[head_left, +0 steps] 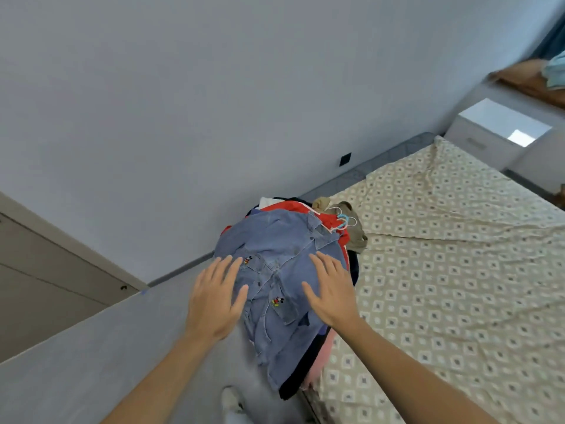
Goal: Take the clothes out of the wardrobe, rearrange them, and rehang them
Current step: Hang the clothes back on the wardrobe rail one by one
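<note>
A pile of clothes lies on the near left edge of the bed, hanging partly over its side. On top is a blue denim shirt [279, 270] with small cartoon patches on its pockets. Under it show a red garment [308, 209], a khaki one [356, 232], and dark and pink pieces. Hanger hooks [344, 220] in white and light blue stick out at the pile's far end. My left hand [215, 296] lies flat with spread fingers on the shirt's left side. My right hand [331, 289] lies flat on its right side. Neither hand grips anything.
The bed [458, 255] carries a beige patterned sheet and stretches to the right. A white nightstand [495, 130] stands at its far end. A grey wall rises behind, and a wardrobe panel [46, 270] shows at the left. A white shoe [230, 402] is on the floor below.
</note>
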A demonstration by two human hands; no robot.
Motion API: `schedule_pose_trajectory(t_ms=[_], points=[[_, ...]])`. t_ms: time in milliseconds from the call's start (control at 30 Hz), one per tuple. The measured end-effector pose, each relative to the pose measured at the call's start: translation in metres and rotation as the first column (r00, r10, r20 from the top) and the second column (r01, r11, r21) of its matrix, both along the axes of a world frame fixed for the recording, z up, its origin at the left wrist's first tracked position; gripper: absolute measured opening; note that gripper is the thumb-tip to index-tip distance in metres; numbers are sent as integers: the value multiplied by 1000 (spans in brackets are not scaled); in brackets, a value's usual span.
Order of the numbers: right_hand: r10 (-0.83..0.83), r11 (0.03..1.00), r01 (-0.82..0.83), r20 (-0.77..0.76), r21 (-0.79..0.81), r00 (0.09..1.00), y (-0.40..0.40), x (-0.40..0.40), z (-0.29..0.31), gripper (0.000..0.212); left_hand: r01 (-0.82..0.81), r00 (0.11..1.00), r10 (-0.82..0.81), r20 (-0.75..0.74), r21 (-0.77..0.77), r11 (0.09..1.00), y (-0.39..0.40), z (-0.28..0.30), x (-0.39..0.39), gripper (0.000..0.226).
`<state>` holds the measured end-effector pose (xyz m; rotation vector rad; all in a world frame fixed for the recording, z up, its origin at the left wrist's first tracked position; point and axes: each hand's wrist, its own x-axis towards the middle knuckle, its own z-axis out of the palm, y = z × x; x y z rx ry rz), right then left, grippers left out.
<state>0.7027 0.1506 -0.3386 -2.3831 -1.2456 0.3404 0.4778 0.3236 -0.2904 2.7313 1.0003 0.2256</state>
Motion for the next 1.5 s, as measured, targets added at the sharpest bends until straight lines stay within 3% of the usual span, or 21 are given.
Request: schedule_pose_trajectory(t_ms=[233, 467, 833, 1033, 1200, 1300, 1500], points=[[-284, 958, 280, -57, -69, 957, 27, 72, -49, 72, 315, 947, -319, -32, -78, 946, 91, -58, 140, 63], [-538, 824, 511, -55, -245, 841, 55, 122, -119, 62, 528, 830, -547, -110, -162, 833, 192, -138, 276, 66], [-675, 718, 575, -192, -393, 712, 111, 195, -279, 58, 605, 725, -657, -206, -266, 751, 257, -307, 413, 57], [-771, 629, 702, -152, -334, 618, 122, 209, -338, 18, 589, 708, -647, -283, -269, 762, 266, -364, 448, 57], [-826, 541, 826, -285, -160, 486, 124, 204, -324, 37, 605, 712, -626, -318, -176, 777, 268, -363, 454, 26], [-838, 497, 859, -326, -123, 438, 115, 196, -288, 44, 567, 755, -635, -164, -324, 758, 261, -334, 449, 17], [-792, 572, 814, -324, -98, 518, 93, 158, -188, 44, 575, 766, -642, 12, -460, 677, 250, -245, 419, 13]])
